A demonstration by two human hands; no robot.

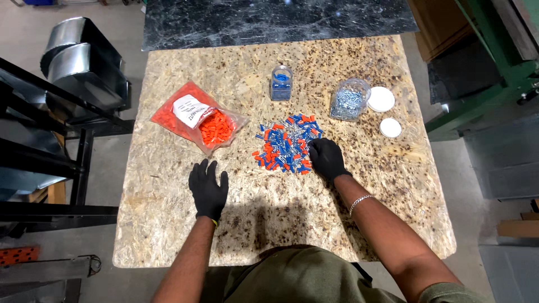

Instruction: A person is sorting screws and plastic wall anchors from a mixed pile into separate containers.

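Observation:
A mixed heap of small blue and orange connectors and silver bits [285, 143] lies in the middle of a chipboard tabletop [168, 224]. My right hand [327, 159], in a black glove, rests its fingers on the heap's right edge; whether it pinches a piece is hidden. My left hand [208, 189], also gloved, lies flat and spread on the bare board, left of the heap, holding nothing. A clear bag of orange connectors [201, 119] with a white label sits just beyond the left hand.
A small clear jar with blue pieces [281, 82] stands behind the heap. A larger clear jar of silver pieces [349, 100] stands at the right, with two white lids [381, 99] [390, 128] beside it. Dark stone slab [269, 19] at the back; metal frames at left.

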